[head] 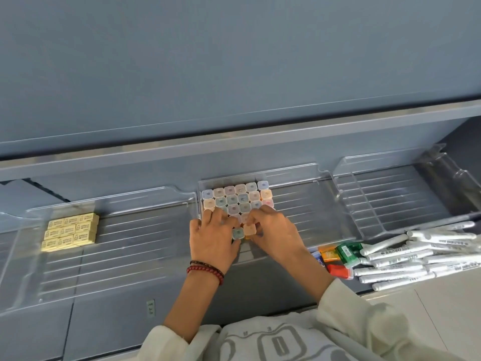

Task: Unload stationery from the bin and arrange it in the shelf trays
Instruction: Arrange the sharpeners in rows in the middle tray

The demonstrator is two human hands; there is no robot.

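Observation:
Several small square pastel-capped pieces [238, 198] stand packed in rows at the back left of the middle clear shelf tray [307, 204]. My left hand [212, 237] lies over the front left of the block, and its thumb and fingers pinch a teal-capped piece [237, 233]. My right hand [273, 231] curls over the front right and pinches an orange-capped piece [250, 228] beside the teal one. The front pieces are partly hidden under my fingers.
Yellow erasers [70, 231] sit stacked in the left clear tray [135, 246]. A ridged clear tray [395, 201] stands to the right. Several white markers [406, 256] and coloured sharpeners [338, 256] lie piled at the right shelf edge.

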